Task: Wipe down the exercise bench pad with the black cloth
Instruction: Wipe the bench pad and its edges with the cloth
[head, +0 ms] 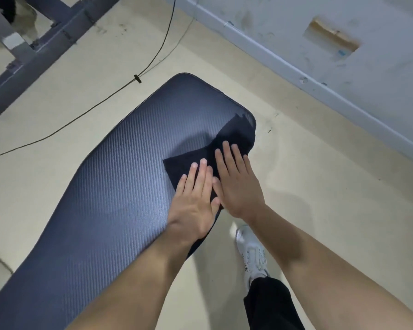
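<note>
Pressing flat, I have left hand (193, 198) and right hand (236, 184) side by side, fingers straight, on the black cloth (227, 144) spread at the bench pad (119, 177) right edge near its far end. Risk: cloth overhangs the edge and could slip off or bunch under uneven pressure. Pad's long axis runs near-left to far-right.

Bench pad (119, 167) ribbed, faintly sheeny vinyl; black cloth (227, 141) matt, soft.
</note>
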